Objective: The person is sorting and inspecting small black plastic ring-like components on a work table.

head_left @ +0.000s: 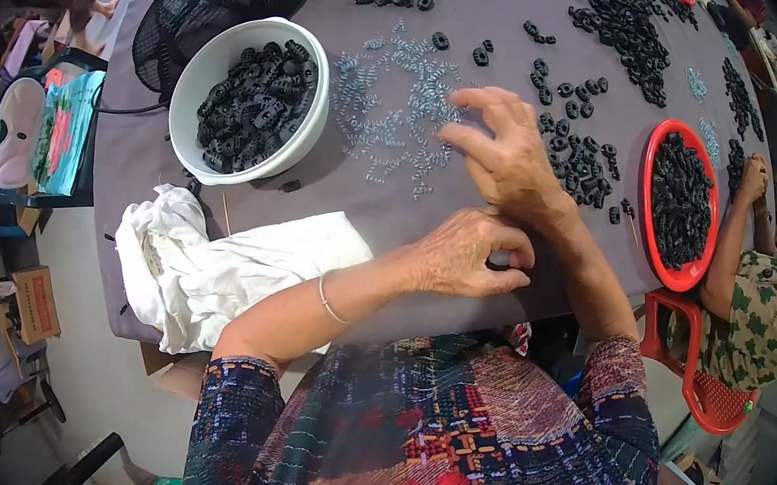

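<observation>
My left hand [476, 253], with a thin bangle at its wrist, is curled close to my body near the table edge. Between its thumb and fingers a small dark piece [500, 260] partly shows; the fingers hide most of it. Farther out, my right hand [513, 156] hovers at the right side of a loose spread of small metal springs [393, 127]. Its thumb and forefinger are apart, and I see nothing between them. Small black plastic parts [577, 169] lie scattered just right of that hand.
A white bowl [315, 127] full of black parts stands left, beside a black mesh cover [192, 25]. White cloth [240, 263] lies at the near left. Right are a red tray [649, 187] of black parts, a red chair [684, 366] and another person's arm [736, 217].
</observation>
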### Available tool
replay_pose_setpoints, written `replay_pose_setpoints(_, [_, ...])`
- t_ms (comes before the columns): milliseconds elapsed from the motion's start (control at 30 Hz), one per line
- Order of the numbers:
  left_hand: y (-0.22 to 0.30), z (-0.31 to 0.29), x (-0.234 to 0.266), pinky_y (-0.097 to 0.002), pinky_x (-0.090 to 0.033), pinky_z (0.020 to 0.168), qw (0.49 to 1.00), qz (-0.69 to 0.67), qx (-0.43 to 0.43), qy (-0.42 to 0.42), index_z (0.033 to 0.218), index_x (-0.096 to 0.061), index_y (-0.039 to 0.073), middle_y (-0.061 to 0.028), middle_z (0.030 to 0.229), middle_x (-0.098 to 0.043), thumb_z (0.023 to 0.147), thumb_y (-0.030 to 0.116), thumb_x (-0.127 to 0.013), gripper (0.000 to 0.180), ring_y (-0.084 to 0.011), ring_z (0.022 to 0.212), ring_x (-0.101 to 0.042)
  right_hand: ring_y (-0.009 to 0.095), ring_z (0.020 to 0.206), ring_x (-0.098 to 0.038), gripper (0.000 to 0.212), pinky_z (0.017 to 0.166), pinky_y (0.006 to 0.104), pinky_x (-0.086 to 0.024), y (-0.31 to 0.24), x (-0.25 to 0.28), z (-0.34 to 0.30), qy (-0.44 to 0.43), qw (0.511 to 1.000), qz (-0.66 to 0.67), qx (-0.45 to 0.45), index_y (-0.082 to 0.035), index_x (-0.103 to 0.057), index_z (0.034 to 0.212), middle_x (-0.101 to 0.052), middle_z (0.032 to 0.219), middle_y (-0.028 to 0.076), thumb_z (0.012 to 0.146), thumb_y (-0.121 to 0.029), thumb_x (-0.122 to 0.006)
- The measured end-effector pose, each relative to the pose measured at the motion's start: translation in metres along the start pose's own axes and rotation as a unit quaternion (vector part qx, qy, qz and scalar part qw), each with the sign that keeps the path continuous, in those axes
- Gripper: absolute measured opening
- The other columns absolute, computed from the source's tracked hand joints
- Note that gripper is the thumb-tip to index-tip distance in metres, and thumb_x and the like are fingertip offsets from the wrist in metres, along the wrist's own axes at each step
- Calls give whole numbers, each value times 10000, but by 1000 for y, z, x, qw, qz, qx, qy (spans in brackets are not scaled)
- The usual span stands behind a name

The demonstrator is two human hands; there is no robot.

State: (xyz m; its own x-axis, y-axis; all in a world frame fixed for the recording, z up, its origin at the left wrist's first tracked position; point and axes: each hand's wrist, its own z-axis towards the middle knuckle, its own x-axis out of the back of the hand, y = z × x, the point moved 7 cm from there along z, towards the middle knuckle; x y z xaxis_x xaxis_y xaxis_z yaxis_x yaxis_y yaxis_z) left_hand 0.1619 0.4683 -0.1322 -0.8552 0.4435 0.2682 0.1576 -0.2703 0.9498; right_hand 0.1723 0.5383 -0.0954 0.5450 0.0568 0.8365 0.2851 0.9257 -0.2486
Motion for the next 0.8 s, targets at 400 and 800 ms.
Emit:
replay_pose_setpoints(400, [1,0,-1,-339,-478,633,1000,-10,-16,22,835,-644,49,-84,762,-623,712,126,-687,152,-243,721,-605,319,1106,-458,253,921,428,-364,2,6,-9,5,1000,26,9,-79,-632,846,-531,1165,103,625,14,-548])
replay_pose_setpoints(800, [8,3,1,-309,-496,658,998,31,-45,38,830,-637,22,-67,822,-659,694,34,-697,149,-199,708,-622,296,1087,-472,204,872,434,-368,8,-10,-21,90,994,53,17,-166,-667,781,-549,1109,70,599,-89,-619])
